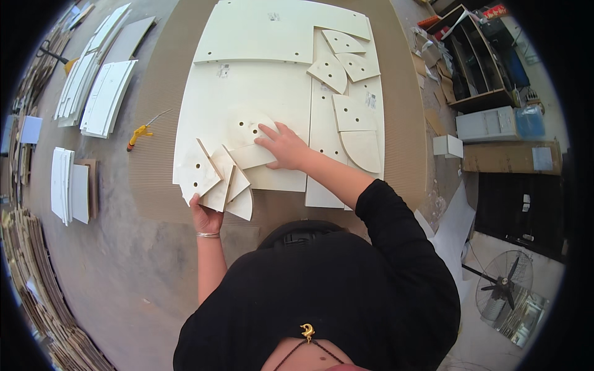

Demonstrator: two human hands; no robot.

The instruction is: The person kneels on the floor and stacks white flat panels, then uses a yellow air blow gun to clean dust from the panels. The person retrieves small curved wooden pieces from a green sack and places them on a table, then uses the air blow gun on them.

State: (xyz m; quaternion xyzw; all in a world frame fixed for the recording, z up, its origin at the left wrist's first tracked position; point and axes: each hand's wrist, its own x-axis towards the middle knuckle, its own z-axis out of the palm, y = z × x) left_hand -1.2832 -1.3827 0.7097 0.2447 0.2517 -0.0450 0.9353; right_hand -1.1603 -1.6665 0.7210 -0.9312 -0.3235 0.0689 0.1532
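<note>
My left hand [206, 217] grips the near edge of a fanned stack of white quarter-round boards, its thumb on the top board [188, 174], which has two drilled holes. Other quarter-round boards [240, 204] overlap at angles beneath that one. My right hand [287, 147] lies with fingers spread over another quarter-round board [239, 113], fingertips near one of its two holes; its thumb is by the lower edge. Under these pieces is a large white panel [260, 86]. More quarter-round boards [327, 72] rest along the right side, several of them drilled with holes.
Corrugated cardboard [158, 162] surrounds the panels. A yellow-handled air blow gun [139, 134] lies on it to the left. White panels stand in stacks [109, 92] farther left. At the right are a wooden shelf unit [478, 60], a long carton [510, 157] and a fan [505, 282].
</note>
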